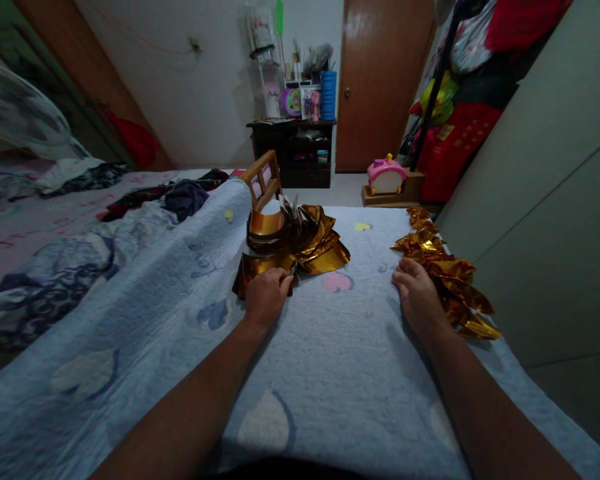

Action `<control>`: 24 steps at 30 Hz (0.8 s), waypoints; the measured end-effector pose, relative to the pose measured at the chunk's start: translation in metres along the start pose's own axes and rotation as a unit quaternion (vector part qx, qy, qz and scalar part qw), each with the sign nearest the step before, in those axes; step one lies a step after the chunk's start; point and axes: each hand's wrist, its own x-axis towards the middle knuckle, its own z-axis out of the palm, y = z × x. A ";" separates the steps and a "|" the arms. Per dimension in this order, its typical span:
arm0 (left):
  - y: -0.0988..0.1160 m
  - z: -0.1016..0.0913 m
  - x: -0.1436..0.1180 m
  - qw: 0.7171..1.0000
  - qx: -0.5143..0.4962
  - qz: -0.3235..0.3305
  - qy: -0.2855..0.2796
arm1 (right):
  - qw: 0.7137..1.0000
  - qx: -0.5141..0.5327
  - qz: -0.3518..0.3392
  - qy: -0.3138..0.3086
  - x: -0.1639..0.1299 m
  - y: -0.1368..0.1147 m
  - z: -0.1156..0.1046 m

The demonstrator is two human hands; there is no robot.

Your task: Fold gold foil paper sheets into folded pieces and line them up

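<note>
My left hand (pixel 267 295) is closed, thumb and fingers pinching the near edge of a gold foil paper sheet (pixel 258 265). Just beyond it lies a loose, fanned stack of curved gold foil papers (pixel 325 243), some showing pale edges. On the right, my right hand (pixel 419 293) lies low over the bed with its fingers loosely bent and nothing visible in them. It is beside a row of folded, crumpled gold foil pieces (pixel 453 277) along the bed's right side. The hand partly covers the nearest pieces.
A light blue quilted cover (pixel 325 360) with heart shapes spreads under everything. Behind the stack stands a small wooden frame (pixel 263 179). Rumpled clothes (pixel 130 227) lie to the left. Beyond the bed are a dark cabinet (pixel 293 150), a pink toy (pixel 387 175) and a wooden door (pixel 383 80).
</note>
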 end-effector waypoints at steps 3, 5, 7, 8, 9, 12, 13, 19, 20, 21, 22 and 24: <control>0.001 0.000 0.000 1.000 -0.012 0.011 0.002 | 1.000 0.008 0.014 -0.010 -0.005 -0.003 0.003; 0.002 0.000 0.000 1.000 -0.010 0.018 0.002 | 1.000 0.008 0.019 -0.016 -0.006 -0.005 0.005; 0.003 0.000 0.000 1.000 -0.008 0.018 0.003 | 1.000 0.003 0.023 -0.019 -0.007 -0.006 0.005; 0.003 0.000 0.001 1.000 -0.010 0.015 0.004 | 1.000 0.000 0.026 -0.017 -0.007 -0.005 0.005; 0.004 0.000 0.001 1.000 -0.013 0.009 0.006 | 0.999 -0.004 0.029 -0.015 -0.007 -0.005 0.005; 0.005 -0.001 0.001 0.999 -0.030 -0.010 0.014 | 0.999 -0.018 0.037 -0.020 -0.006 -0.003 0.003; 0.005 -0.002 0.001 0.999 -0.037 -0.014 0.016 | 0.999 -0.021 0.040 -0.029 -0.006 -0.003 0.002; 0.005 -0.003 0.001 0.998 -0.055 -0.025 0.021 | 0.992 -0.079 0.046 -0.089 -0.010 -0.006 0.001; 0.005 -0.003 0.000 0.998 -0.058 -0.024 0.024 | 0.991 -0.089 0.045 -0.091 -0.011 -0.007 0.001; 0.004 -0.003 0.000 0.998 -0.061 -0.022 0.029 | 0.990 -0.098 0.044 -0.093 -0.012 -0.007 0.001; 0.004 -0.002 0.000 0.997 -0.064 -0.020 0.034 | 0.989 -0.106 0.044 -0.095 -0.012 -0.008 0.001; 0.004 -0.002 -0.001 0.996 -0.069 -0.019 0.049 | 0.987 -0.121 0.042 -0.098 -0.012 -0.009 0.000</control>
